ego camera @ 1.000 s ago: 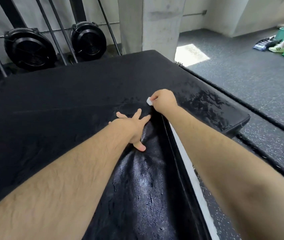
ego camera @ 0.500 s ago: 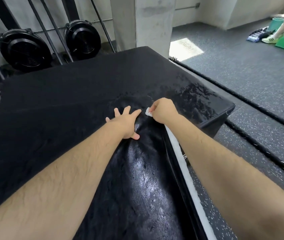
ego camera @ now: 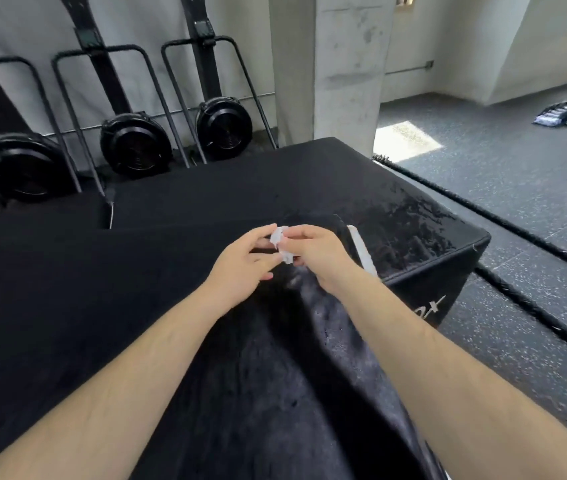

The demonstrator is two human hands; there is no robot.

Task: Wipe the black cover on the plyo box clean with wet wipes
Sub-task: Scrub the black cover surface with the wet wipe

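Right now both hands meet just above the box top. The left grip [ego camera: 244, 263] and the right grip [ego camera: 316, 258] each pinch the same small, crumpled wet wipe [ego camera: 280, 241] between fingertips and thumb, and it hangs clear of the surface. Below them the black cover [ego camera: 268, 382] lies over the plyo box [ego camera: 448, 289]. It is rucked into a long ridge that runs back toward the person, and a white strip [ego camera: 361, 252] is exposed just beside the right wrist. The far right corner of the cover looks glossy and wet; the wide area to the left looks matte.

The step in hand appears to be reworking the wipe to find a usable face. To do it well:

- Tease the wad open rather than tugging, since a damp wipe this small will likely tear.
- Fold it into a flat pad with the cleaner side outward.
- Lay it under flat fingers rather than a fingertip pinch, so the pressure spreads.
- Press the ridge taut with the free hand, or the loose fabric will probably bunch ahead of the stroke.
- Work in overlapping passes from the glossy patch into the matte area.
- If the wipe looks grey or dry, take a fresh one.
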